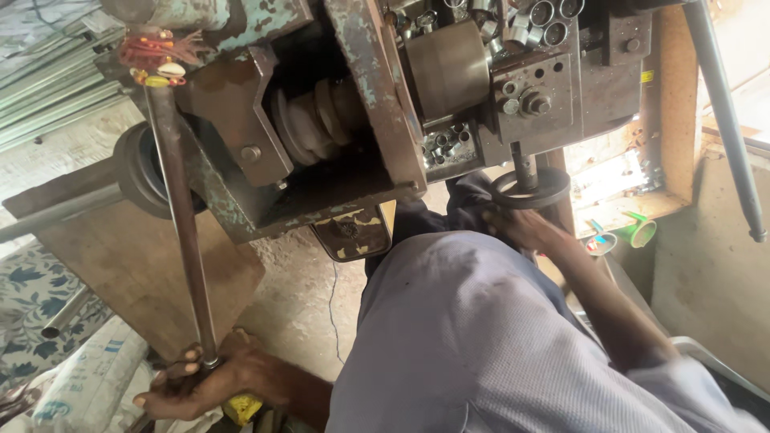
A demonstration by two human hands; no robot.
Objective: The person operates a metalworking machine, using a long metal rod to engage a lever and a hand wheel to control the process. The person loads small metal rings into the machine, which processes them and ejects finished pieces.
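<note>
Workshop floor, bare concrete (301,297), w/ a wooden board (136,265) leaning under an old, paint-chipped metal machine (337,104) that fills the far half of view. Patterned blue-white cloth (28,293) and a white sack (88,377) at near left.

Left hand (204,381), near left: fingers wrapped tight around the lower end of a long steel lever rod (180,216); rod runs up and far to the machine's left side, topped by a red-orange tassel (152,52). Grip clamped on the rod.

Right hand (521,224), right of centre: on the rim of a small dark handwheel (531,188) below the machine's tool block (537,88). Fingers partly hidden by wheel and sleeve; cannot tell if grip is closed around rim or just resting.

Short metal rings (545,12) piled on top of block, far right. Green cup (639,232) on ledge at right. Person's grey shirt (481,345) covers near centre.
</note>
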